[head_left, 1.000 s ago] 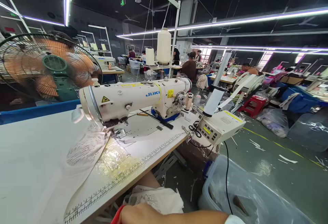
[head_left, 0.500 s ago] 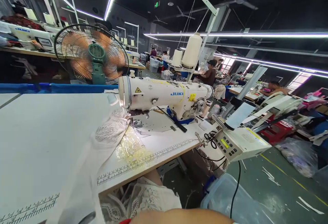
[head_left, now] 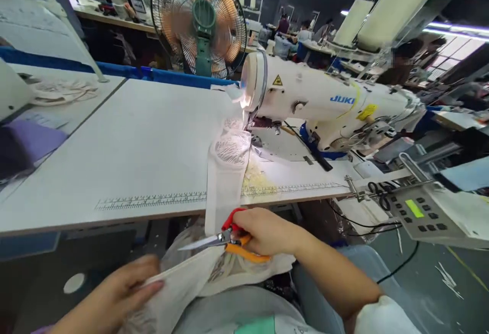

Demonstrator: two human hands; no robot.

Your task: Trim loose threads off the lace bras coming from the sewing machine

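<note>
My right hand [head_left: 263, 229] is closed round the handles of scissors [head_left: 225, 237], one handle red and the other orange. Their blades point left, over the white lace fabric [head_left: 187, 278] at my lap. Lower left, my left hand [head_left: 130, 290] pinches an edge of that same fabric between thumb and fingers. Another stretch of white lace fabric [head_left: 229, 176] runs from under the needle end of the white sewing machine [head_left: 305, 100], across the table and down over its front edge to near the scissors.
A ruler strip [head_left: 153, 201] lines the front of the white table [head_left: 164, 140]. Behind it a large fan [head_left: 202, 18] stands. A control box [head_left: 424, 212] juts out at right, above a clear plastic bin [head_left: 355, 273]. A black-handled tool [head_left: 309, 150] lies by the machine.
The view has turned left and down. Both hands have come into clear sight, the right with scissors and the left holding fabric. The lace fabric still runs from the machine.
</note>
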